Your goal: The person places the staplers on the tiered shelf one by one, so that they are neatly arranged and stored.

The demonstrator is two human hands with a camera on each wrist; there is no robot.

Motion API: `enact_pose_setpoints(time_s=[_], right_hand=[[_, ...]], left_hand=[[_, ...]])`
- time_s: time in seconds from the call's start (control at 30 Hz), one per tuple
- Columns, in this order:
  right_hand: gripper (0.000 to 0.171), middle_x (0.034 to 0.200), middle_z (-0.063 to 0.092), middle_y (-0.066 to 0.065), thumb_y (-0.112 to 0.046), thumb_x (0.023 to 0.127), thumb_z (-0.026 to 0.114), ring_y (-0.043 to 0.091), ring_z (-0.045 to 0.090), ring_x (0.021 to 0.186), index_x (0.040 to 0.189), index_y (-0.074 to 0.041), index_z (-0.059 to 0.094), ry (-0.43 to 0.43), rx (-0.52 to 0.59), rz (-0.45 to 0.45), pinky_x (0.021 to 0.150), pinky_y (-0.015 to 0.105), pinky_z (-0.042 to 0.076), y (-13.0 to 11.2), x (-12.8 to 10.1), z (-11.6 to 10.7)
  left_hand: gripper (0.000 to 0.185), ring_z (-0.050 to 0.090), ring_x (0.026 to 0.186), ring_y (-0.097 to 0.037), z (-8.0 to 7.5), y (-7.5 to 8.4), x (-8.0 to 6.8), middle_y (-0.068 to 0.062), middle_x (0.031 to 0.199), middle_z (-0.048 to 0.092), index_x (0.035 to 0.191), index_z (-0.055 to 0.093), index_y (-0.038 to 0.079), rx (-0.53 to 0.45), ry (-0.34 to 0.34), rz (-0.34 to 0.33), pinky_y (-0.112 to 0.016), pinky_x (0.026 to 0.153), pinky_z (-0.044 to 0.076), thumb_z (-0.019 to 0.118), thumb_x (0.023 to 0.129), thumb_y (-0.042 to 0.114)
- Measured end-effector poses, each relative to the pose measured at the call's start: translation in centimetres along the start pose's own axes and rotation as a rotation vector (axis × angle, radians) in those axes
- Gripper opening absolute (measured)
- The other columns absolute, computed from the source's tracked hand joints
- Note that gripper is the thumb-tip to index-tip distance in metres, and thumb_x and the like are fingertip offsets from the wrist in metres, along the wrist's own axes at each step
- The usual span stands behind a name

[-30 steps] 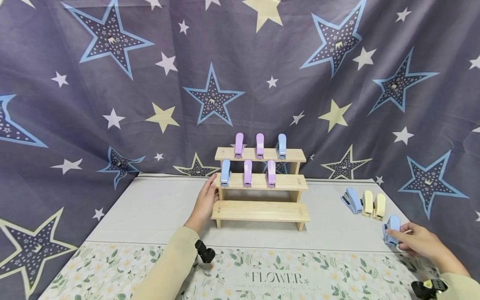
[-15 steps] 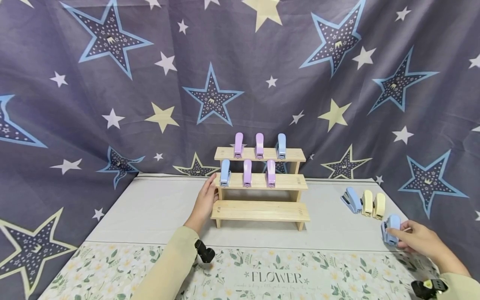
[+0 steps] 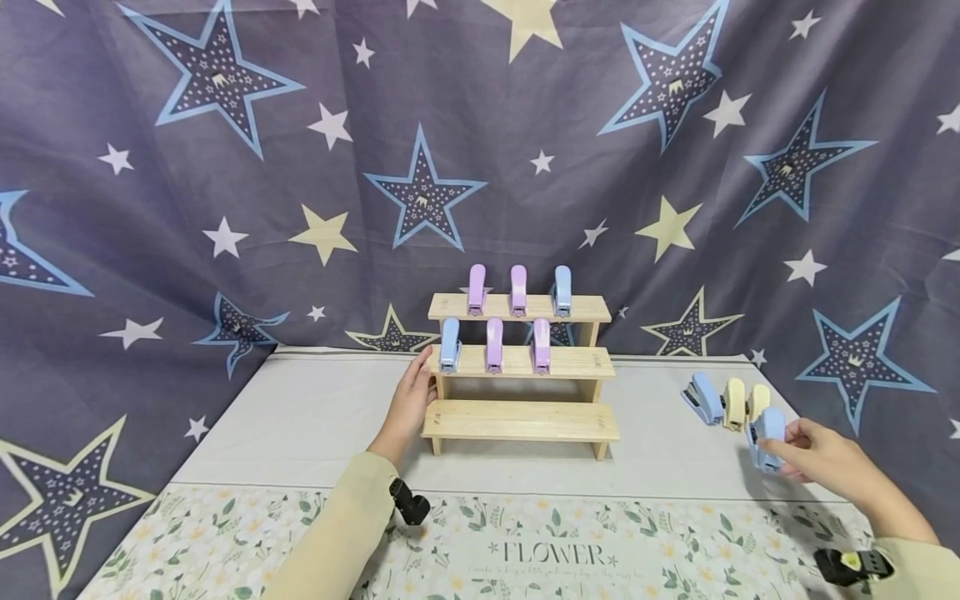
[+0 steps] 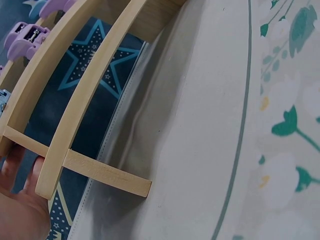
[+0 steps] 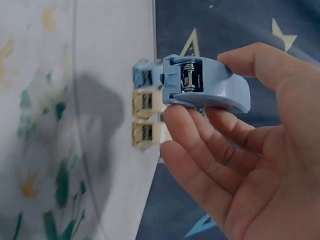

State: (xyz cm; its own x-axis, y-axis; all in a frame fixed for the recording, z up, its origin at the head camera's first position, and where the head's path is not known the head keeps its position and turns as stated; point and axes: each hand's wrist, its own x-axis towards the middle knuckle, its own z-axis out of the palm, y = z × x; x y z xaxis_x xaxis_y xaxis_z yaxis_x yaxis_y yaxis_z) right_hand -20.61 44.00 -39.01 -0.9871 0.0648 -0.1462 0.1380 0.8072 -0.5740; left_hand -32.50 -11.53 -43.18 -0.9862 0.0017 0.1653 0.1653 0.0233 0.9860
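My right hand [image 3: 828,460] pinches a light blue stapler [image 3: 769,429] between thumb and fingers, above the table's right side. In the right wrist view the stapler [image 5: 220,85] shows its spring, the thumb on one side and fingertips on the other. Past it stand a blue stapler [image 3: 703,398] and two cream staplers [image 3: 735,403], one partly covered by the held one in the head view. With my left hand [image 3: 405,408] I grip the left end of a three-tier wooden rack [image 3: 517,419] by its middle tier; some fingers are behind the wood.
Two purple staplers [image 3: 477,288] and a blue stapler [image 3: 562,290] stand on the top tier. A blue stapler [image 3: 449,344] and two purple ones [image 3: 494,344] line the middle tier. A floral cloth [image 3: 555,542] covers the table's front; a starry curtain [image 3: 300,208] hangs behind.
The right hand has lifted the blue stapler from the table and brought it slightly left, closer to the cream staplers. My left hand has stayed on the rack.
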Motion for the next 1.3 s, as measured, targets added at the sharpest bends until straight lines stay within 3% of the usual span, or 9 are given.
enact_pose_setpoints(time_s=[0.3, 0.77, 1.0, 1.3], right_hand=[[0.048, 0.093, 0.067, 0.006, -0.045, 0.099, 0.06, 0.021, 0.069, 0.077, 0.106, 0.002, 0.052, 0.081, -0.042, -0.115, 0.062, 0.03, 0.056, -2.8, 0.0, 0.5], [0.032, 0.081, 0.067, 0.004, -0.033, 0.096, 0.067, 0.016, 0.062, 0.069, 0.095, -0.003, 0.056, 0.23, 0.021, -0.308, 0.055, 0.025, 0.05, -8.0, 1.7, 3.4], [0.036, 0.084, 0.066, 0.005, -0.038, 0.095, 0.068, 0.017, 0.062, 0.073, 0.1, -0.004, 0.057, 0.259, 0.022, -0.319, 0.057, 0.029, 0.05, -10.9, 2.9, 4.4], [0.035, 0.088, 0.064, 0.006, -0.037, 0.094, 0.07, 0.019, 0.06, 0.077, 0.099, -0.005, 0.057, 0.284, 0.099, -0.375, 0.059, 0.03, 0.05, -14.1, 4.5, 6.3]], left_hand=[[0.048, 0.042, 0.137, -0.043, 0.0, 0.0, -0.1, -0.021, 0.159, 0.029, 0.159, 0.028, 0.012, -0.001, -0.009, 0.01, -0.046, 0.115, 0.037, 0.027, 0.112, 0.022], [0.048, 0.041, 0.137, -0.045, 0.0, -0.1, 0.0, -0.024, 0.158, 0.03, 0.159, 0.028, 0.011, 0.007, -0.002, 0.01, -0.048, 0.115, 0.036, 0.027, 0.112, 0.02], [0.047, 0.042, 0.136, -0.042, 0.0, -0.2, 0.0, -0.022, 0.158, 0.031, 0.159, 0.03, 0.013, 0.007, 0.002, -0.004, -0.047, 0.114, 0.038, 0.028, 0.112, 0.019], [0.048, 0.042, 0.136, -0.043, 0.0, 0.0, -0.1, -0.023, 0.158, 0.03, 0.159, 0.03, 0.012, 0.006, 0.005, -0.001, -0.047, 0.115, 0.037, 0.028, 0.112, 0.02]])
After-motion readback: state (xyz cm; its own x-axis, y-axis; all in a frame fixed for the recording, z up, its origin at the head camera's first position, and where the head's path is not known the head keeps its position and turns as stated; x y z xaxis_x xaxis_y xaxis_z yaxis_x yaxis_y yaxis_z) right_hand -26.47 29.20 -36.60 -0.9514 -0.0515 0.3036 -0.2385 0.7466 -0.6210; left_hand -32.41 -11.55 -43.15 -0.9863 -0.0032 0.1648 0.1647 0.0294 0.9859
